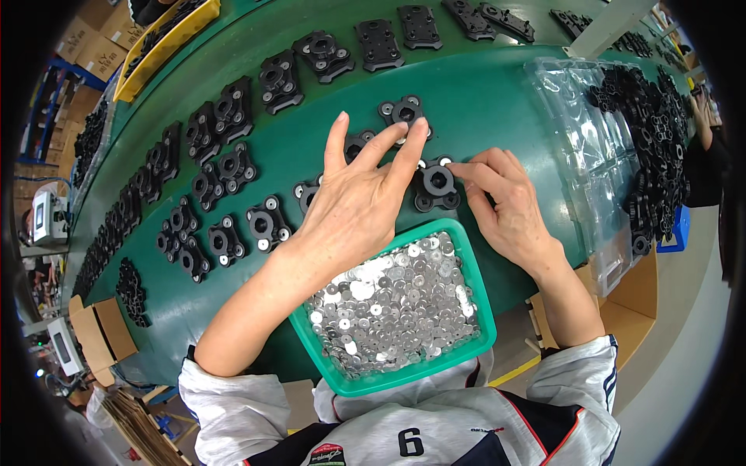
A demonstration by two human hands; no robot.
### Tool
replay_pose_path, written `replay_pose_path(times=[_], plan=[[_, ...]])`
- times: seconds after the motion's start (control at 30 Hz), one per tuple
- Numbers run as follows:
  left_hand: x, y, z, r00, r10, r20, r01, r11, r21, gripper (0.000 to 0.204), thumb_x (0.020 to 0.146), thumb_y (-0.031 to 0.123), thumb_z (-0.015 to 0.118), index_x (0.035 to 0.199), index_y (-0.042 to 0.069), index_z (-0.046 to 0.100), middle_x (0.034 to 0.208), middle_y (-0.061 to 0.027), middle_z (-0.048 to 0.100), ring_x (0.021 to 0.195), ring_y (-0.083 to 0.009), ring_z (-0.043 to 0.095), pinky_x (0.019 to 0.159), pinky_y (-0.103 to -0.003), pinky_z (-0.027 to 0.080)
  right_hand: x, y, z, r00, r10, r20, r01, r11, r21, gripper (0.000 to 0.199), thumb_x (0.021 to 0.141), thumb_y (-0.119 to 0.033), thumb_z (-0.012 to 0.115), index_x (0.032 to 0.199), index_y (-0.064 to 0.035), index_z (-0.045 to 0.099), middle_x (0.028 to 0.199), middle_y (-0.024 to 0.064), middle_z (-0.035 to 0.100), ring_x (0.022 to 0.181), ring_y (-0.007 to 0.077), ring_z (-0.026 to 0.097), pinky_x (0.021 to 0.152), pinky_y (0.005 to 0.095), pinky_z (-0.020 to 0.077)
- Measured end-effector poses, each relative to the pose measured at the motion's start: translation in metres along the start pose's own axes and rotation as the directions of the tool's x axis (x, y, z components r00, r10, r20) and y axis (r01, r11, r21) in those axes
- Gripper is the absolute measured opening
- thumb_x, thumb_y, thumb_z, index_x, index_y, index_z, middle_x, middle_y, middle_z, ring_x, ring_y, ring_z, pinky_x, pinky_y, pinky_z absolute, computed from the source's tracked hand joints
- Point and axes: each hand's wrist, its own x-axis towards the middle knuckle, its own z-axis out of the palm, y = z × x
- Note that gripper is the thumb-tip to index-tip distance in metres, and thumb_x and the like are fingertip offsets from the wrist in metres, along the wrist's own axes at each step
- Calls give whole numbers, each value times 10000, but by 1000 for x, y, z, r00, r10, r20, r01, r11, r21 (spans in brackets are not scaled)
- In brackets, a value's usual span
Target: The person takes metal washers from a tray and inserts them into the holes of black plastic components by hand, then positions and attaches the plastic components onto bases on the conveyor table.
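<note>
My left hand [361,190] reaches over the bench with its fingers spread. Two of its fingertips come down at a black four-cornered plastic part [406,110] with a ring in its middle. Under that hand, another such part [305,194] is partly covered. My right hand [505,198] has its fingers curled, and the index fingertip meets a metal washer [444,161] on a corner of a nearer black part [437,183]. Whatever lies inside the curled fingers is hidden. Close to my body stands a green tray [488,311] full of loose silver washers [396,307].
Rows of black parts [264,221] curve along the green bench [311,116]. Clear plastic sheeting [583,132] and a heap of black parts [653,140] lie to the right. A yellow bin [124,92] sits far left; cardboard boxes [101,334] flank the bench. Another person's arm [703,124] shows far right.
</note>
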Motion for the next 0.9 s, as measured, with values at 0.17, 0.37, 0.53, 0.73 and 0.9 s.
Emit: replay_pose_path(times=[0.17,0.37,0.53,0.73,0.9], plan=[[-1,26,-21,997,-72,10,72,997,-14,578,803,-50,618,1371,5,525,1118,-129,651,1133,-264,584,1094,-534,334,-2,-4,-5,999,35,-9,-35,999,-39,284,825,59,623,1065,-64,713,924,72,593,815,233,548,767,338,469],[-51,71,-29,936,-144,323,236,934,-269,236,796,41,704,1020,43,627,963,-99,564,843,-275,570,732,-371,494,-16,-23,-10,972,227,-61,-197,929,313,240,829,47,657,1039,-54,717,1031,65,632,860,214,545,766,306,455],[-55,85,-22,922,-223,318,306,920,-243,215,790,53,723,982,47,627,950,-91,557,806,-268,574,679,-336,495,-44,-49,-25,996,-52,70,43,991,124,196,781,17,672,949,-79,704,1005,48,609,930,239,563,838,358,450],[-58,84,-20,930,-187,316,272,929,-252,191,790,43,719,969,47,654,923,-78,561,799,-259,559,687,-329,493,-58,-65,-28,953,-122,277,133,991,-19,157,765,-66,740,913,-107,708,1018,25,612,1006,245,528,928,407,389],[-60,80,-22,960,-145,239,211,937,-279,155,790,32,714,939,55,680,915,-67,570,798,-242,548,695,-318,487,-65,-62,-23,952,-146,270,161,986,-34,127,757,-72,717,866,-119,672,995,16,583,978,226,514,938,402,366]])
